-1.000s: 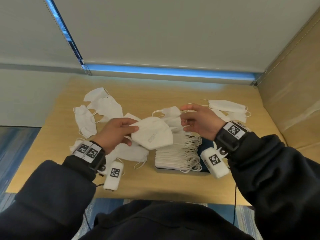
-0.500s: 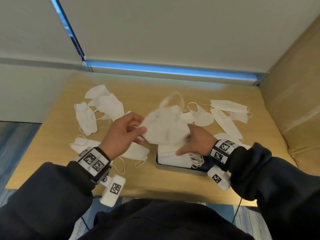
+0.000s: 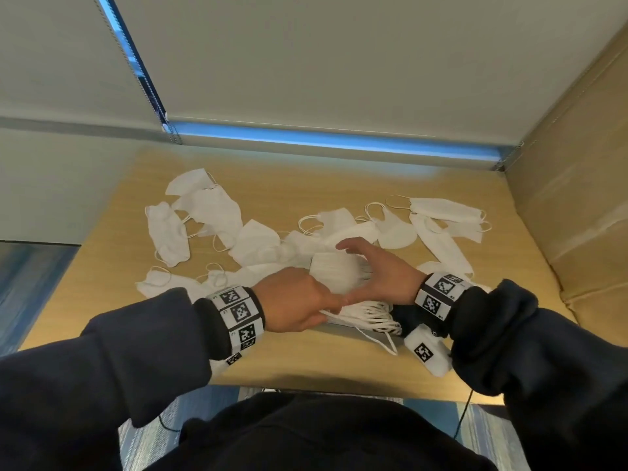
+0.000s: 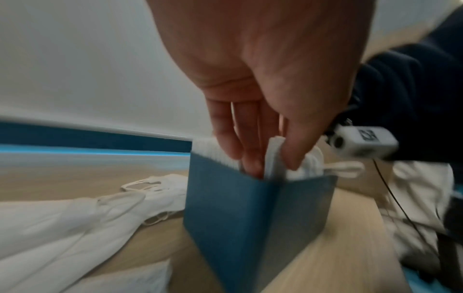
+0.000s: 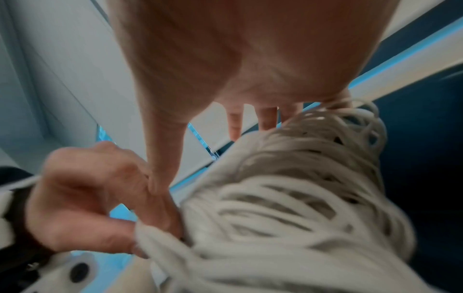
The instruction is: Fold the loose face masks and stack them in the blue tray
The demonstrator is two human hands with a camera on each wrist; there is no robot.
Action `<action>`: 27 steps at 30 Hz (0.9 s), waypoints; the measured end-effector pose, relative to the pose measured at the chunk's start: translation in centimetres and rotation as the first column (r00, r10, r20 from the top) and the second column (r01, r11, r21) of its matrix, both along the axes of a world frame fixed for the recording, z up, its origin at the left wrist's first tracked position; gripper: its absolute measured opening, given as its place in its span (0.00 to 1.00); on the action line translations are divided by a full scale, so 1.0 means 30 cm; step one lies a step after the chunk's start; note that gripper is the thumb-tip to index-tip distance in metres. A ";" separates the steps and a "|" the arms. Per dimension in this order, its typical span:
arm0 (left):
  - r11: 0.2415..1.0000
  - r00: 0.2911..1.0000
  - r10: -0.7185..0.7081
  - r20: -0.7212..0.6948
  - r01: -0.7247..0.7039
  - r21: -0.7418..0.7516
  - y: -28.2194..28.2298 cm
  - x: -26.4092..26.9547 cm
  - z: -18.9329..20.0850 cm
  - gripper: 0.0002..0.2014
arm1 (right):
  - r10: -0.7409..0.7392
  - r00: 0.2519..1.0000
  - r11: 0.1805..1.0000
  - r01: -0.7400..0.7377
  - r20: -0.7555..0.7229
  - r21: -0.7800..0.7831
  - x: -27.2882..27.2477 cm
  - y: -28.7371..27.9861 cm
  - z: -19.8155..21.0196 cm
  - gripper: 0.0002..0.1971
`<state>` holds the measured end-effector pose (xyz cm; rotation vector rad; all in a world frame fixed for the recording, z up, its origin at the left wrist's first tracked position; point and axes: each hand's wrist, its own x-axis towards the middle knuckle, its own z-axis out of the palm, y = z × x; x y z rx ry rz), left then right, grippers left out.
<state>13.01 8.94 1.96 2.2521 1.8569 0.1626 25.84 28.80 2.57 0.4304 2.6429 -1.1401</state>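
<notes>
Now that the folded mask (image 3: 334, 271) has gone from mid-air into the blue tray (image 4: 253, 208), left hand (image 3: 292, 305) pinches its edge, right hand (image 3: 380, 275) lies flat on the stack; loose masks (image 3: 210, 212) remain on the tabletop (image 3: 306, 362).

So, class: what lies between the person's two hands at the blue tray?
The stack of folded masks fills the gap between left hand and right hand, standing in the blue tray; head view shows it.

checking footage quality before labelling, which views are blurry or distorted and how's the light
Head view: fairly sharp, wide-angle bend at the edges, soft even light with a blue glow strip along the wall, slight blur on the right hand. Left wrist view: motion blur on the table and loose masks, tray fairly clear. Right wrist view: heavily blurred, ear loops smeared, left hand soft.
</notes>
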 end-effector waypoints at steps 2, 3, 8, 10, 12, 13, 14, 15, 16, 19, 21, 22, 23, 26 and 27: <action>0.998 0.997 0.013 0.072 -0.017 0.055 0.001 -0.007 0.020 0.11 | 0.062 0.989 0.998 -0.059 -0.132 0.027 0.034 -0.006 0.029 0.34; 0.996 0.995 0.032 0.090 -0.039 0.079 0.001 -0.010 0.022 0.09 | 0.109 0.981 0.993 -0.100 -0.159 0.064 0.055 -0.009 0.042 0.29; 0.993 0.994 0.114 0.002 -0.114 -0.024 0.003 -0.013 -0.012 0.06 | 0.175 0.976 0.972 -0.151 -0.129 0.179 0.154 -0.024 0.026 0.19; 0.990 0.992 0.128 0.002 -0.128 -0.060 -0.006 -0.012 -0.020 0.06 | -0.084 0.973 0.993 0.100 -0.217 0.064 0.156 -0.019 0.042 0.12; 0.974 0.973 0.216 0.082 -0.210 -0.080 -0.015 -0.018 -0.010 0.06 | -0.519 0.818 0.851 0.469 -0.247 -0.235 0.148 -0.009 0.071 0.07; 0.955 0.946 0.289 0.147 -0.275 -0.109 -0.020 -0.027 0.002 0.09 | -0.708 0.688 0.679 0.601 -0.160 -0.422 0.149 0.001 0.084 0.05; 0.926 0.897 0.374 0.235 -0.349 -0.143 -0.025 -0.039 0.011 0.13 | -0.814 0.580 0.478 0.663 -0.007 -0.576 0.154 0.012 0.091 0.03; 0.885 0.812 0.466 0.350 -0.430 -0.181 -0.030 -0.051 0.019 0.17 | -0.852 0.503 0.286 0.682 0.147 -0.673 0.163 0.012 0.101 0.04; 0.826 0.681 0.557 0.476 -0.516 -0.227 -0.035 -0.062 0.023 0.18 | -0.847 0.459 0.149 0.689 0.269 -0.709 0.177 0.015 0.096 0.09; 0.596 0.160 0.734 0.660 -0.618 -0.513 -0.053 -0.078 0.002 0.12 | -0.788 0.452 0.064 0.736 0.418 -0.674 0.205 -0.013 0.090 0.22; 0.508 -0.057 0.794 0.606 -0.487 -0.711 -0.071 -0.061 -0.019 0.14 | -0.745 0.484 0.096 0.758 0.458 -0.645 0.201 -0.032 0.053 0.20; 0.495 -0.102 0.805 0.585 -0.430 -0.755 -0.078 -0.048 -0.029 0.16 | -0.699 0.513 0.100 0.760 0.499 -0.642 0.192 -0.041 0.037 0.18; 0.499 -0.117 0.805 0.582 -0.397 -0.770 -0.081 -0.034 -0.033 0.17 | -0.652 0.529 0.079 0.759 0.543 -0.646 0.179 -0.052 0.027 0.16; 0.535 -0.080 0.795 0.601 -0.375 -0.757 -0.072 -0.004 -0.037 0.18 | -0.563 0.563 0.043 0.751 0.605 -0.658 0.138 -0.085 -0.010 0.18; 0.541 -0.057 0.796 0.603 -0.382 -0.749 -0.066 0.000 -0.040 0.18 | -0.545 0.577 0.059 0.750 0.608 -0.659 0.126 -0.091 -0.021 0.20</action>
